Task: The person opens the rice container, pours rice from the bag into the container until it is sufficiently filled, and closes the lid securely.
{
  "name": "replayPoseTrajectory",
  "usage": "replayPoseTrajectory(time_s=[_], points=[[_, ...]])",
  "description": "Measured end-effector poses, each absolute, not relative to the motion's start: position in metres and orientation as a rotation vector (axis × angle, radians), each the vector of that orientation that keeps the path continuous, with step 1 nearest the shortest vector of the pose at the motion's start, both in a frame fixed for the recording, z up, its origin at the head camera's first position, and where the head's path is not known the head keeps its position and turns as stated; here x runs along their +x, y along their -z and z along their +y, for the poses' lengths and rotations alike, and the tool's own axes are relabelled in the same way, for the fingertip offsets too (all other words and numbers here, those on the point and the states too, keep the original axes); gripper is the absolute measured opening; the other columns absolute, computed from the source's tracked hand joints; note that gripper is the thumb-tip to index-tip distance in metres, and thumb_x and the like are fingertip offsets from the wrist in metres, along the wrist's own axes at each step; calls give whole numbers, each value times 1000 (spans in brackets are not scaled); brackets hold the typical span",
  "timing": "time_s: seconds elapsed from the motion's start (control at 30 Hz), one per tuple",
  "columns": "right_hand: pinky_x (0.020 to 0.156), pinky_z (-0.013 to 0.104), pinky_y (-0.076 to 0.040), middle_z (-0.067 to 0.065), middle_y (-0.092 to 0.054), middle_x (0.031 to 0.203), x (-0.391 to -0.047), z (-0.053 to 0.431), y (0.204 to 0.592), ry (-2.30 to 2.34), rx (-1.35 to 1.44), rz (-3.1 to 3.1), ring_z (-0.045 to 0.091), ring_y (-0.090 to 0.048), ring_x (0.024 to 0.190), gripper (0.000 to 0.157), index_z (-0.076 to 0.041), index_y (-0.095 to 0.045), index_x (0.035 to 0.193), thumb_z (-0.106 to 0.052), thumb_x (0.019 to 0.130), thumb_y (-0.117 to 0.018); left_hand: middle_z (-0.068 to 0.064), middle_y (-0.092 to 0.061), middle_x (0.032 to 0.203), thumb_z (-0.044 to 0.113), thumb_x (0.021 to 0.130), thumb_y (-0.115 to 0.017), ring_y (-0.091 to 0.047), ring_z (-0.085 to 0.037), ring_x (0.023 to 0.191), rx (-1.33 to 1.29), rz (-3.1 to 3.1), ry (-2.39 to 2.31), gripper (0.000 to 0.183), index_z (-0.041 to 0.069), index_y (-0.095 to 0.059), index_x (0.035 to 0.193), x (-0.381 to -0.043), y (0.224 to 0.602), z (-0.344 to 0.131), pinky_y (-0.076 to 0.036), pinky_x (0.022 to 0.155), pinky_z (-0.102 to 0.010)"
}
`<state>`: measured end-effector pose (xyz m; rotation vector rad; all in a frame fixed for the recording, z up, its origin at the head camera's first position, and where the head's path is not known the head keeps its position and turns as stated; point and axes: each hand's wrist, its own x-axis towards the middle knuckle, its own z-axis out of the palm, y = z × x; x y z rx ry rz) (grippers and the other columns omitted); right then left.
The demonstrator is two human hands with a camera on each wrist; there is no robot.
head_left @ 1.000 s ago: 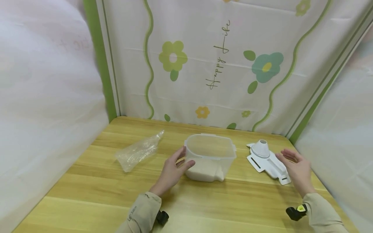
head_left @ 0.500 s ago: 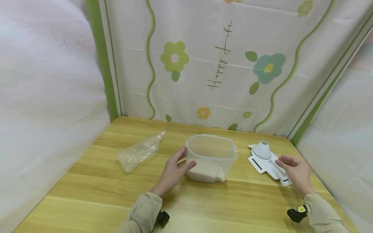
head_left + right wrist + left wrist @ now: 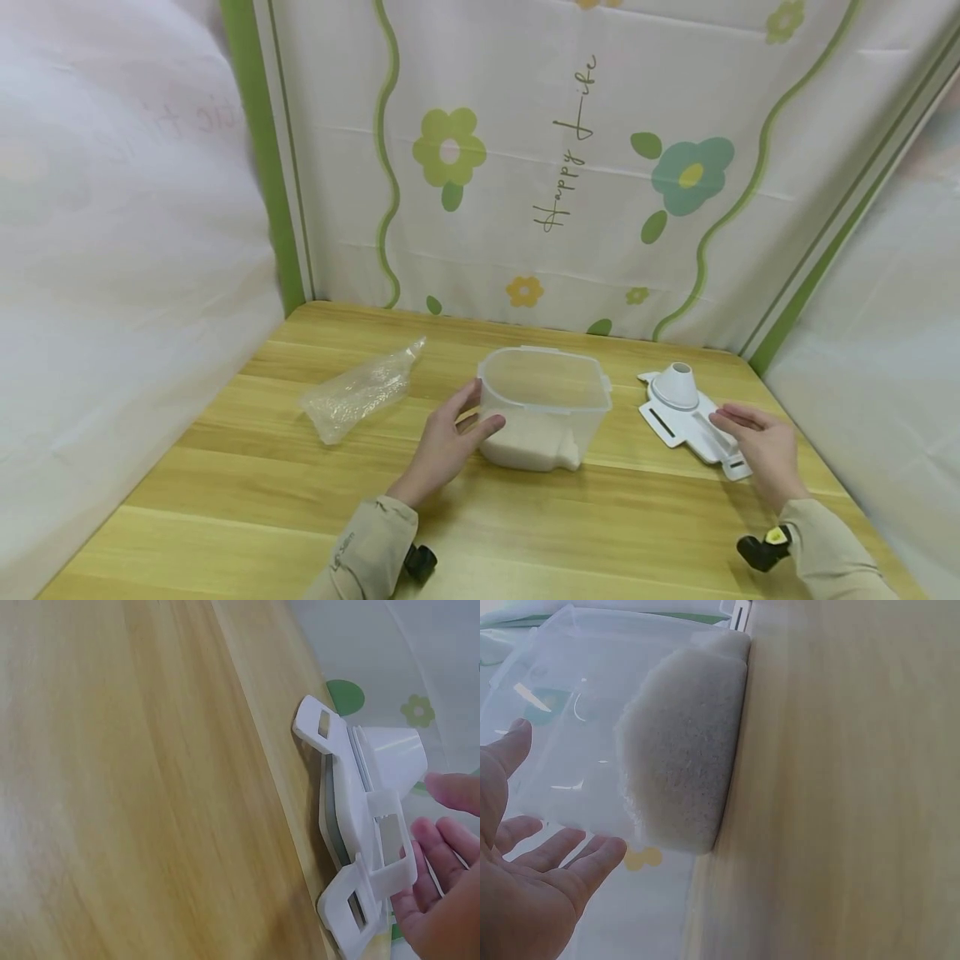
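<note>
My left hand (image 3: pixel 442 446) is at the left side of a clear plastic container (image 3: pixel 543 379), thumb in front and fingers along the side, spread rather than curled. White grains that look like rice (image 3: pixel 686 742) fill the lower part of the container, sloping higher toward one side in the left wrist view. To the right lies a white container lid (image 3: pixel 690 421) with a cone-shaped spout, a handle and slotted side flaps. Over its right end hovers my right hand (image 3: pixel 765 450), fingers relaxed and close to the handle (image 3: pixel 397 855), gripping nothing.
A crumpled clear plastic bag (image 3: pixel 360 396) lies left of the container on the wooden table (image 3: pixel 262 517). White curtains with printed flowers (image 3: pixel 450 150) enclose the back and both sides. A dark wrist camera sits below each hand.
My right hand has come slightly lower and nearer the lid's handle. The left hand, container, lid and bag keep their places, apart from a slight shift of the view.
</note>
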<state>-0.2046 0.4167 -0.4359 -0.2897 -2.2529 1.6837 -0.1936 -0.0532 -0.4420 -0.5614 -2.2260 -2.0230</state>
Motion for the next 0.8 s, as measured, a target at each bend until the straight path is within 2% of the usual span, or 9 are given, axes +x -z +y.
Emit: replayPoseTrajectory(time_s=[0.13,0.53,0.7,0.8], points=[[73,9,-50,-11,-72,90,-205,416,437,-1771,-305,-2192,-4,-64,85,31,-6,-70,110,-13,82,-83,-5,-45,147,39,87,-75,-44,-21,132,-557,-2231,2018,78,10,-40,150,-194,441,-53,-44,103,-36],[71,11,-51,-9,-73,84,-212,414,441,-1889,-440,-2076,0,-67,79,31,-4,-72,107,-7,78,-84,-6,-46,146,37,88,-75,-44,-22,131,-563,-2233,2018,76,9,-41,150,-192,442,-53,-44,103,-38],[68,14,-54,-10,-72,85,-215,414,444,-1815,-443,-2151,-2,-65,79,41,0,-70,114,-6,76,-86,-6,-45,146,36,88,-75,-44,-21,131,-564,-2237,2019,77,8,-39,150,-192,441,-53,-44,103,-38],[68,14,-54,-10,-72,88,-216,414,446,-1718,-434,-2231,-4,-64,80,51,6,-64,121,-8,77,-86,-6,-45,146,37,88,-75,-44,-21,131,-564,-2233,2024,77,7,-39,150,-192,441,-54,-44,103,-37]])
